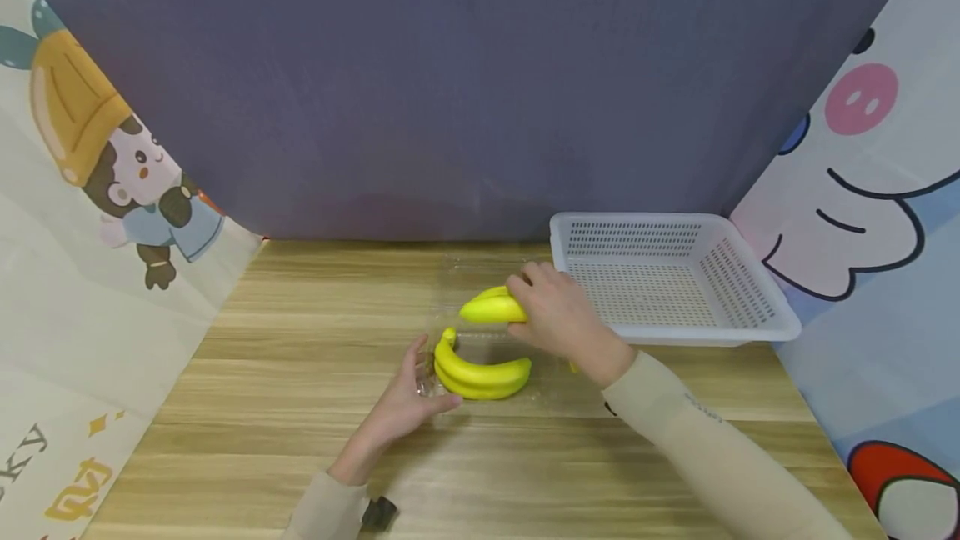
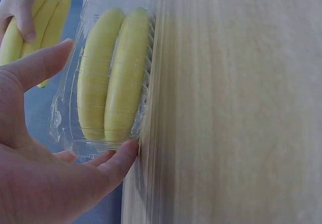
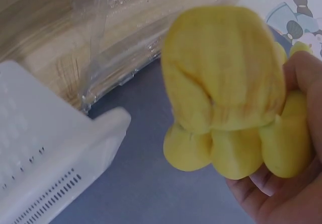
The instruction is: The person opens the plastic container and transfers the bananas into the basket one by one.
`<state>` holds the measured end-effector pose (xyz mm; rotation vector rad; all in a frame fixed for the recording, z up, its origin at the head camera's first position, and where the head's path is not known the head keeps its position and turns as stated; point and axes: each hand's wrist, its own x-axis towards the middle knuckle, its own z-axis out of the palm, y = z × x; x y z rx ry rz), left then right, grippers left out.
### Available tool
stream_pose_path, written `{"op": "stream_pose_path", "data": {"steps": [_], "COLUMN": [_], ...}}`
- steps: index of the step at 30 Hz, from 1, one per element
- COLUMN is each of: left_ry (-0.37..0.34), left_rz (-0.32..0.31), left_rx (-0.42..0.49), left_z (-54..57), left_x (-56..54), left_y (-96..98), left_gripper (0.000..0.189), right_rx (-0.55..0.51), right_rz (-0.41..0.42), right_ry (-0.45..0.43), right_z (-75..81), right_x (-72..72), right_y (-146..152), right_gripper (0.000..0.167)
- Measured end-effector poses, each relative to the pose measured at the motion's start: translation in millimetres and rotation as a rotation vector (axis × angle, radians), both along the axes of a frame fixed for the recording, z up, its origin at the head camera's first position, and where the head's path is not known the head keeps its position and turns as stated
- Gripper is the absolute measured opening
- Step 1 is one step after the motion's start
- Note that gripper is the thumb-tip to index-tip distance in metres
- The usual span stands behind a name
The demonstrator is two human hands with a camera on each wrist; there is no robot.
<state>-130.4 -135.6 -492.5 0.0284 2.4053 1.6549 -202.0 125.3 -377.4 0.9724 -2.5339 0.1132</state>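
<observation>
My right hand [image 1: 555,311] grips a bunch of yellow bananas [image 1: 491,307] above the back part of a clear plastic clamshell box [image 2: 93,146]. The blunt stem end of that bunch [image 3: 226,68] fills the right wrist view. A second bunch of bananas [image 1: 480,377] lies in the front half of the box and shows through its wall in the left wrist view. My left hand [image 1: 401,402] holds the box's near left corner, its fingers [image 2: 121,166] against the end wall and its thumb stretched along the near side.
A white perforated plastic basket [image 1: 675,332] stands at the back right, beside my right hand. A small yellow thing [image 1: 573,367] peeks out under my right forearm, mostly hidden. Behind the wooden table [image 1: 300,340] rises a dark grey-blue panel [image 1: 412,107]; printed cartoon sheets flank both sides.
</observation>
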Motion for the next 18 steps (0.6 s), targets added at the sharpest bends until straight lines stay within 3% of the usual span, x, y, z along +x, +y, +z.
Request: {"op": "stream_pose_path", "data": {"steps": [11, 18], "left_ry": [-0.001, 0.0], "left_rz": [0.0, -0.004], "left_rx": [-0.007, -0.003], "left_z": [1.6, 0.1], "left_x": [0.4, 0.1], "left_y": [0.4, -0.2], "left_gripper": [0.117, 0.118], "right_rx": [-0.1, -0.157], "right_rz": [-0.043, -0.158], "right_ry": [-0.082, -0.189], "right_z": [11.6, 15.1], "right_x": [-7.9, -13.6], "right_y": [16.5, 27.9], "right_gripper": [0.041, 0.045]}}
